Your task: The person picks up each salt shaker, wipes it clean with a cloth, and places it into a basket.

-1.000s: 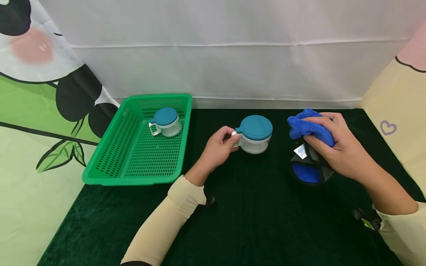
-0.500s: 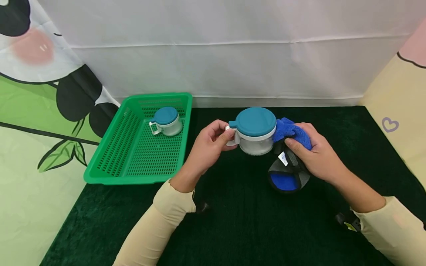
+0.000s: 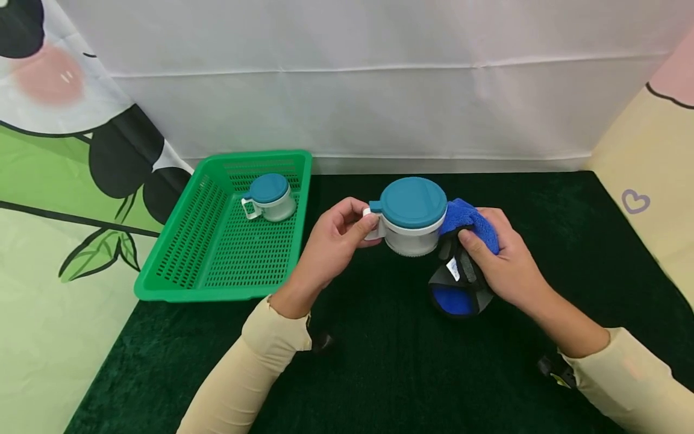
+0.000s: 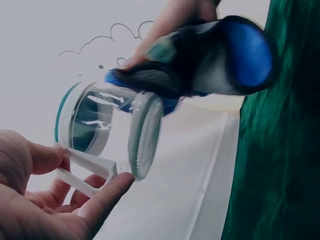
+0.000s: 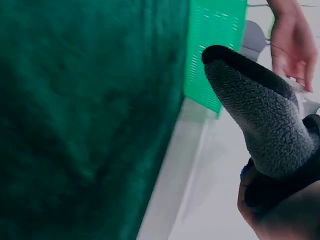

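In the head view my left hand pinches the white handle of a clear glass jar with a blue lid. The jar is off the table; its ridged base shows in the left wrist view, where the jar lies sideways to the camera. My right hand grips a blue and grey cleaning cloth with black edging and a white tag. The cloth touches the jar's right side, and its lower end hangs down. In the right wrist view the grey side of the cloth hides most of the jar.
A green perforated basket stands on the left of the dark green tablecloth. Inside it sits a second, similar blue-lidded jar. A white curtain rises behind the table, with printed panels at both sides.
My left hand has raised the jar off the table and drawn it slightly nearer. My right hand has brought the cloth leftward against the jar. The basket has stayed put.
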`<action>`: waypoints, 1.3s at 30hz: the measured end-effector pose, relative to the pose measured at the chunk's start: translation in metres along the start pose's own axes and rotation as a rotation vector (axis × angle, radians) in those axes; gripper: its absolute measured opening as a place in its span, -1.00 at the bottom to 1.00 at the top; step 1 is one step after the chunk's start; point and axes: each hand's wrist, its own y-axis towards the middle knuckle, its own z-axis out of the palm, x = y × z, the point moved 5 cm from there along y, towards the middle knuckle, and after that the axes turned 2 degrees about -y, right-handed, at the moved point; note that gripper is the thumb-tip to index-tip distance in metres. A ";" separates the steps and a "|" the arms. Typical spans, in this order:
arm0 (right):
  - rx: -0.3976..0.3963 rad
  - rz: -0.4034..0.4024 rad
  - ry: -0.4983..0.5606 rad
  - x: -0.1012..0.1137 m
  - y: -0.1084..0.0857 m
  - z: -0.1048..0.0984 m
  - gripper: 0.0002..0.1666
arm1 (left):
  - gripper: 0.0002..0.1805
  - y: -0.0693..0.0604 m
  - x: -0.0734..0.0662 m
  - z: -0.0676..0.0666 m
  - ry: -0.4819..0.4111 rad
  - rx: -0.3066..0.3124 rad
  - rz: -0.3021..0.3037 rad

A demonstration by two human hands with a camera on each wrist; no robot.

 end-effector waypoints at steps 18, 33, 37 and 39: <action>-0.109 0.069 0.088 -0.001 -0.008 0.011 -0.60 | -0.88 -0.004 0.002 0.002 0.035 -0.003 0.011; -0.129 -0.001 0.119 -0.004 -0.011 0.017 -0.67 | -0.87 -0.004 0.002 -0.001 -0.015 0.002 0.039; -0.142 -0.010 0.111 -0.002 -0.010 0.015 -0.68 | -0.87 -0.005 0.005 -0.001 -0.009 0.010 0.017; -0.176 -0.029 0.113 0.004 -0.006 0.008 -0.68 | -0.87 -0.006 0.009 0.001 -0.007 0.020 -0.010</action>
